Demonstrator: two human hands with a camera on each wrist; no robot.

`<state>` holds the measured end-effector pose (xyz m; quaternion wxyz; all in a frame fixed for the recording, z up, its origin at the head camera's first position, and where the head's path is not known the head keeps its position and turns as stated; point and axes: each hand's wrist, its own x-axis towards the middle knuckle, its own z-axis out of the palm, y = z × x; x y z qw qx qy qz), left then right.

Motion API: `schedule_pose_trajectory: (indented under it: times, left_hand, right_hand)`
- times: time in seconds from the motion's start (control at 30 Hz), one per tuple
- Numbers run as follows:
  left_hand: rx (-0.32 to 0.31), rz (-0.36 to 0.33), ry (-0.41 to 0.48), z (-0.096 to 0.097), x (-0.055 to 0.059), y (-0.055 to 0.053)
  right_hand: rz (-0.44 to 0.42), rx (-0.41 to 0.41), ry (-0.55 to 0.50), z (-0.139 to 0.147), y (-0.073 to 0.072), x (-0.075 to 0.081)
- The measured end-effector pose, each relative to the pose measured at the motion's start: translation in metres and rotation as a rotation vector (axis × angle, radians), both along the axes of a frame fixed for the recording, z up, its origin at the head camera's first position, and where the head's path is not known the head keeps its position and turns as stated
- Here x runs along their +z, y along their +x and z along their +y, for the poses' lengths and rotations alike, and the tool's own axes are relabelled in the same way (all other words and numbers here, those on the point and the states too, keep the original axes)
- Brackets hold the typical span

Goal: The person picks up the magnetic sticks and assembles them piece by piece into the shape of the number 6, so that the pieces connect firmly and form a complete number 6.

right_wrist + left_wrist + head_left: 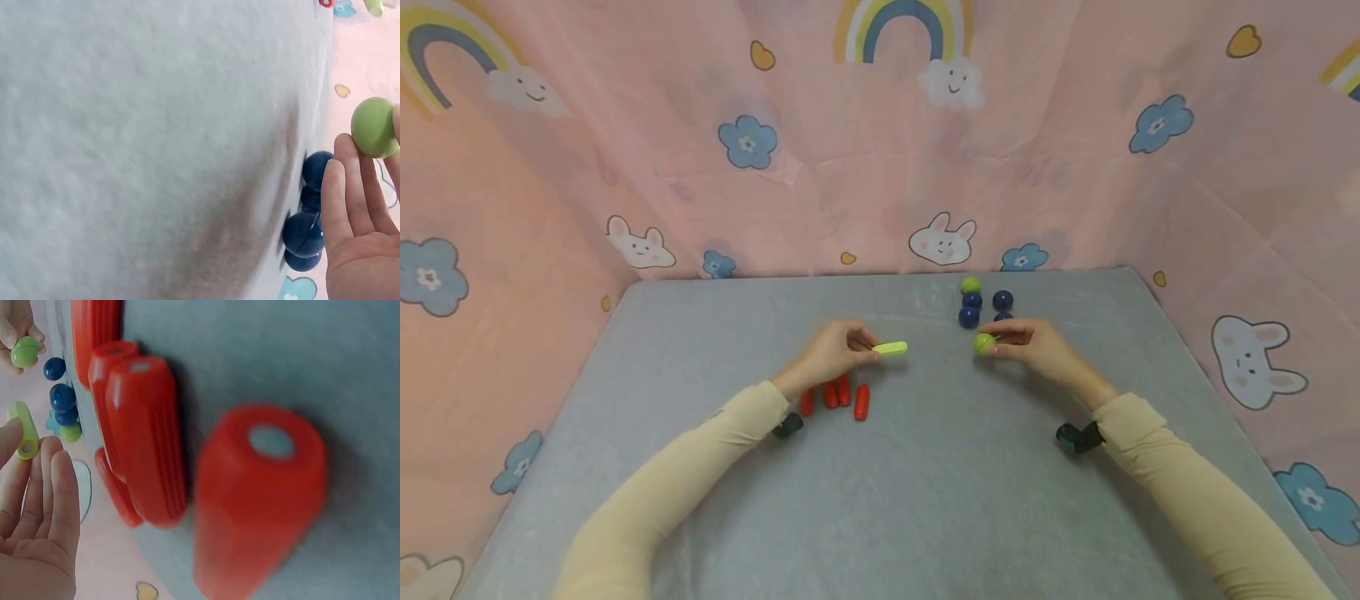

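From my remote seat, I read the gap between the two held pieces as the relation that counts: in the head view the green ball point(985, 344) lies right of the yellow-green stick point(891, 348), about level with it, a bare stretch of desk point(925, 500) showing between. The left hand point(835, 348) pinches the stick by one end near mid-frame; the right hand point(1041, 350) has the ball between thumb and fingers, right of centre. So the right hand is nearer the ball, the left nearer the stick, each already grasping its own.

The stick's long axis runs nearly crosswise in the head view, its free end pointing right, toward the ball, and tipped very slightly up. In my left wrist view it stands near the left edge, its holed end low between the fingers and its other end up toward the ball. The ball, being round, gives me no long axis. I see red sticks point(861, 402) below the left hand and blue balls point(968, 317) just above the right hand, none of them gripped
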<state>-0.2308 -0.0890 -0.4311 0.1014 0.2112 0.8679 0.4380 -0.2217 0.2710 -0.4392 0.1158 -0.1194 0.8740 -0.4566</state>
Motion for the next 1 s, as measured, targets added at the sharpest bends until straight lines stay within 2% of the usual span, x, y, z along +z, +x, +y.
schedule_pose_trajectory:
  times: [0.3, 0.6, 0.77, 1.0]
  left_hand:
    - [-0.064, 0.003, -0.033, 0.021, -0.004, -0.001]
    - [-0.138, -0.004, -0.011, 0.039, -0.001, 0.007]
    - [-0.151, -0.029, -0.001, 0.045, -0.002, 0.009]
    - [-0.175, -0.039, -0.019, 0.049, -0.007, 0.013]
  right_hand:
    - [-0.02, 0.017, -0.018, -0.008, 0.006, -0.002]
    - [-0.056, 0.03, -0.033, -0.019, 0.011, -0.001]
    - [-0.055, 0.067, -0.036, -0.022, 0.014, -0.003]
    - [-0.099, 0.152, -0.026, -0.024, 0.017, -0.009]
